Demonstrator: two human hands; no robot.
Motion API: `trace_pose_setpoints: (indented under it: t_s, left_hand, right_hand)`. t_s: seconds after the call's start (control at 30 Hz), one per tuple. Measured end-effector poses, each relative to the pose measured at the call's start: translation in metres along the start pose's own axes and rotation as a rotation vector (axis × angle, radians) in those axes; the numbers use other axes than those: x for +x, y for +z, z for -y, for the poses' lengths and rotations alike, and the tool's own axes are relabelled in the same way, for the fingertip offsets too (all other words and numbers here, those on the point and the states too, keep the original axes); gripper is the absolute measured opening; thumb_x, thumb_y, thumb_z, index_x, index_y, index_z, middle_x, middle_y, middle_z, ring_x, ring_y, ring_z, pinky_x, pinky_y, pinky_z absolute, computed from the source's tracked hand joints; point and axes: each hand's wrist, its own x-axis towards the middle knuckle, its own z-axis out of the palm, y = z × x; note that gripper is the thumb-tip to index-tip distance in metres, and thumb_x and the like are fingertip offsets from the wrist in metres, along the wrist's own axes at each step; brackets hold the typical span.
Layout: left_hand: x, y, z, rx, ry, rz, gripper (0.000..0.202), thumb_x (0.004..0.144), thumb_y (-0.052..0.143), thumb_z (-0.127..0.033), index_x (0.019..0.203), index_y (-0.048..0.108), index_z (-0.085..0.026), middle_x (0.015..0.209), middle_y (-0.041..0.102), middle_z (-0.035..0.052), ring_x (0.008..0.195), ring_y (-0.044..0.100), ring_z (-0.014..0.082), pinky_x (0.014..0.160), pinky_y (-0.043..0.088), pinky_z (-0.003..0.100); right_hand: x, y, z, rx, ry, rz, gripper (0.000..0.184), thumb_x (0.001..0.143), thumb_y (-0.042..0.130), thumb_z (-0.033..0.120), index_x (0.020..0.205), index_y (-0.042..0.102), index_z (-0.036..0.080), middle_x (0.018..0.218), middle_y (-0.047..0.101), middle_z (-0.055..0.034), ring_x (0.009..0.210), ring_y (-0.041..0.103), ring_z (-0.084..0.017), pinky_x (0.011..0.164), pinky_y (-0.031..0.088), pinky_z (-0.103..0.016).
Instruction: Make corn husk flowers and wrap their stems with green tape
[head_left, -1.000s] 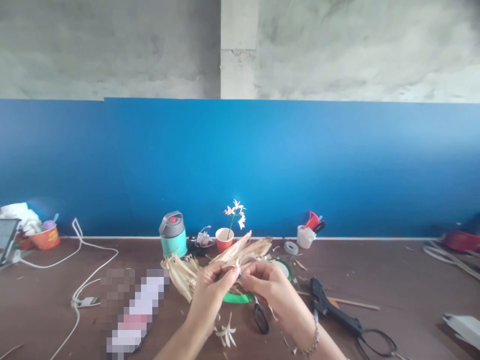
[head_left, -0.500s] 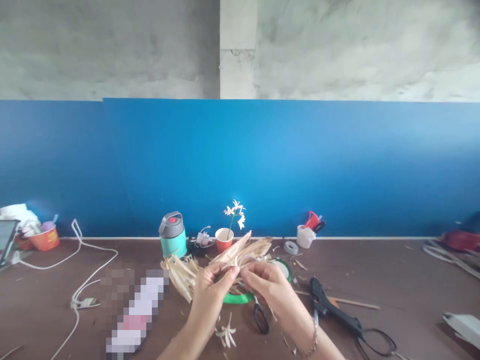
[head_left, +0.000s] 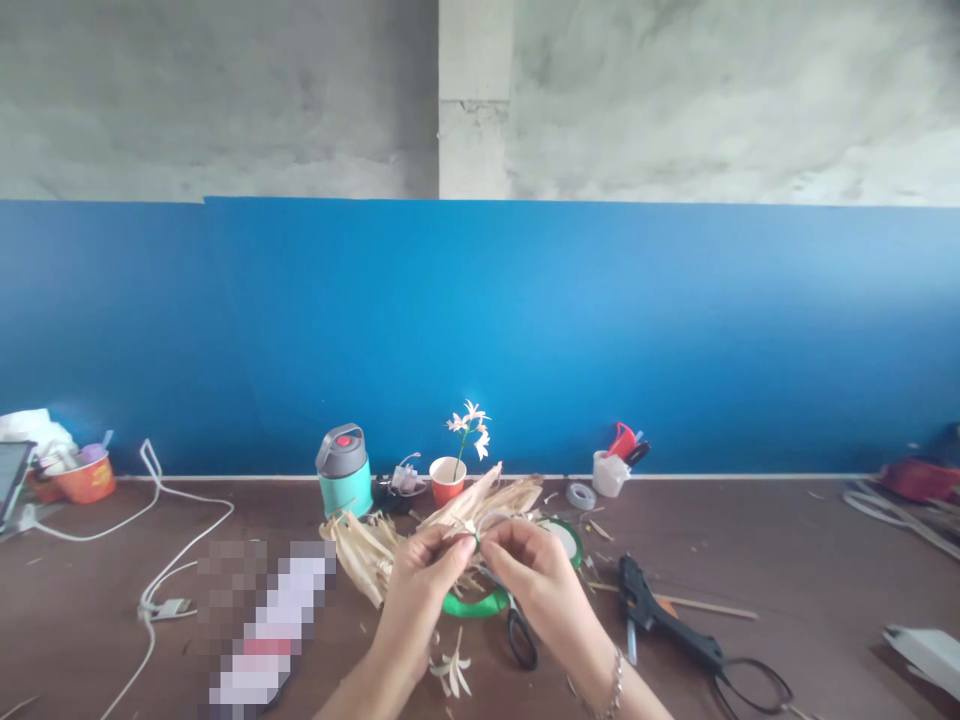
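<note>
My left hand is closed in a pinch on a small pale husk flower, its petals showing above the thumb. Close beside it, my right hand has thumb and forefinger pressed together; whatever they pinch is too small to make out. A hint of green shows at the fingertips. Behind both hands lie dry corn husks and a green tape roll. Scissors rest below the right hand, blades partly hidden. Another pale husk flower lies on the table between my forearms.
An orange-and-white cup holds a stem of pale flowers. Left of it stands a teal flask. A black glue gun lies at right, near a tape ring and a white cup. White cables trail at left.
My right hand has turned slightly, its wrist shifting left and down. The pale petals now show more plainly at the left fingertips, and green appears between the hands.
</note>
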Motion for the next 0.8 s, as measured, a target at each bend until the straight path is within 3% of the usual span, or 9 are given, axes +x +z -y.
trace_pose_setpoints:
  t_s: [0.17, 0.33, 0.6, 0.8]
  left_hand:
    - [0.001, 0.002, 0.003, -0.086, -0.051, -0.017, 0.016, 0.063, 0.074, -0.029, 0.068, 0.068, -0.015, 0.061, 0.061, -0.0006, 0.058, 0.054, 0.0114, 0.055, 0.043, 0.019]
    - [-0.004, 0.010, -0.004, -0.163, -0.086, -0.045, 0.013, 0.062, 0.073, -0.026, 0.069, 0.068, -0.016, 0.059, 0.061, -0.0019, 0.055, 0.053, 0.0101, 0.053, 0.042, 0.019]
    - [-0.010, 0.018, -0.005, -0.204, -0.121, -0.167, 0.026, 0.056, 0.074, -0.026, 0.046, 0.053, -0.016, 0.041, 0.041, -0.0081, 0.041, 0.034, 0.0048, 0.042, 0.031, 0.015]
    - [-0.010, 0.016, 0.007, -0.153, -0.125, -0.238, 0.018, 0.057, 0.072, -0.028, 0.055, 0.060, -0.015, 0.052, 0.055, -0.0032, 0.049, 0.047, 0.0087, 0.048, 0.038, 0.018]
  right_hand:
    - [-0.005, 0.003, -0.003, -0.198, -0.103, -0.079, 0.017, 0.079, 0.054, 0.028, 0.067, 0.055, 0.016, 0.059, 0.052, 0.0008, 0.054, 0.044, -0.012, 0.050, 0.035, -0.022]
    - [-0.008, 0.008, -0.006, -0.438, -0.312, -0.186, 0.013, 0.081, 0.050, 0.021, 0.070, 0.056, 0.018, 0.065, 0.058, -0.0023, 0.057, 0.051, -0.014, 0.054, 0.040, -0.024]
    - [-0.011, 0.012, -0.018, -0.747, -0.610, -0.251, 0.016, 0.083, 0.043, 0.011, 0.076, 0.056, 0.019, 0.068, 0.056, -0.0028, 0.062, 0.055, -0.016, 0.059, 0.040, -0.025]
    - [-0.012, 0.017, -0.023, -0.880, -0.652, -0.237, 0.021, 0.083, 0.040, 0.011, 0.070, 0.054, 0.019, 0.065, 0.054, -0.0029, 0.061, 0.053, -0.017, 0.055, 0.038, -0.026]
